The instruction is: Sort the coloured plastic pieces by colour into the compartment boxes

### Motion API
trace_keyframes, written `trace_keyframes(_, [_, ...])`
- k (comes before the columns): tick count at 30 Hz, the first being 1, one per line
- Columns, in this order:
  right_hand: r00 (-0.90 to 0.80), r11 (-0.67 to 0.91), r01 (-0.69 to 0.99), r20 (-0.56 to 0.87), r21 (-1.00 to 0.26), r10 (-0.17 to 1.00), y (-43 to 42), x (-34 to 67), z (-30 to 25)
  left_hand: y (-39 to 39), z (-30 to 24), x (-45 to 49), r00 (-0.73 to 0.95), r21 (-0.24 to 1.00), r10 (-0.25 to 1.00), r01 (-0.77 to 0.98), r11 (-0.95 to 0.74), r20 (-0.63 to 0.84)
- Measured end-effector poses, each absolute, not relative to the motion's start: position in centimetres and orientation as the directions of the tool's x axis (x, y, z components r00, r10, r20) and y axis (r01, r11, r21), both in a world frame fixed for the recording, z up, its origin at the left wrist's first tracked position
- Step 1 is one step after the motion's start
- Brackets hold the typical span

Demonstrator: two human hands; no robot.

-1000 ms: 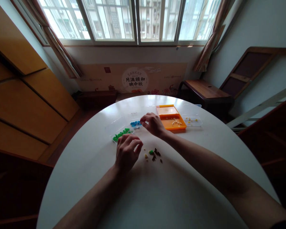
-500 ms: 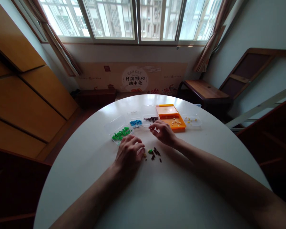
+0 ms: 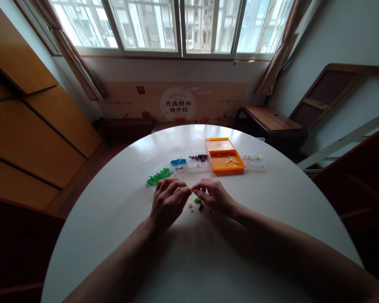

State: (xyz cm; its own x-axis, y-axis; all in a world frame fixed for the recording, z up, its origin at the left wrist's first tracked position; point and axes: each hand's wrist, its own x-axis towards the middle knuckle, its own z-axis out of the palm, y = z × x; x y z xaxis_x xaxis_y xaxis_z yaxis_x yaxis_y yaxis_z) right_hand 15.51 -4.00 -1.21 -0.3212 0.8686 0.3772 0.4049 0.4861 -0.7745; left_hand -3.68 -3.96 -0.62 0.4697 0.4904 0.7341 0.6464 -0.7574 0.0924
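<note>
Loose pieces [image 3: 190, 205]: yellow and green, just our side of where the left hand [image 3: 170, 200] and right hand [image 3: 215, 197] nearly meet; the right partly hides brown pieces [image 3: 201, 207].
Pinch: both closed at the tips; we cannot tell whether on anything.
Green pile [image 3: 159, 176]: partly hidden behind our left hand.

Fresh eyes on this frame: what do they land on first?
Probably the bright orange box, open toward the far side of the white table. Then the dark pieces, blue pieces and green pieces in clear containers to its left. Nearer, the left hand and right hand nearly meet at the fingertips, by small loose pieces.
</note>
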Motion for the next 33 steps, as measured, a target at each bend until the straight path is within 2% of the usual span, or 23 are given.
trace_keyframes(7, [-0.359,0.495,0.307,0.383,-0.813,0.851,-4.3,15.6,-1.2,-4.2,-0.3,-3.7,0.461,0.076,0.456,0.635,-0.769,0.761])
trace_keyframes(19, [-0.327,0.555,0.360,0.455,-0.750,0.828,-3.7,16.3,-1.0,-4.0,-0.1,-3.3,0.467,0.056,0.414,0.608,-0.792,0.781])
trace_keyframes(23, [-0.188,0.534,0.502,0.518,-0.680,0.835,-2.0,18.4,-1.1,-3.9,-0.3,-3.3,0.476,0.074,0.434,0.605,-0.793,0.765])
trace_keyframes(27, [0.046,0.383,0.667,0.549,-0.639,0.835,0.3,21.7,-1.6,-3.8,-0.7,-3.4,0.522,0.097,0.455,0.575,-0.813,0.721])
trace_keyframes(30, [0.187,0.265,0.688,0.518,-0.676,0.835,1.8,23.7,-2.2,-3.9,-0.7,-3.4,0.547,0.108,0.468,0.564,-0.819,0.694])
trace_keyframes(33, [0.249,0.208,0.679,0.487,-0.704,0.837,2.4,24.7,-2.5,-3.9,-0.5,-3.6,0.583,0.132,0.478,0.535,-0.834,0.657])
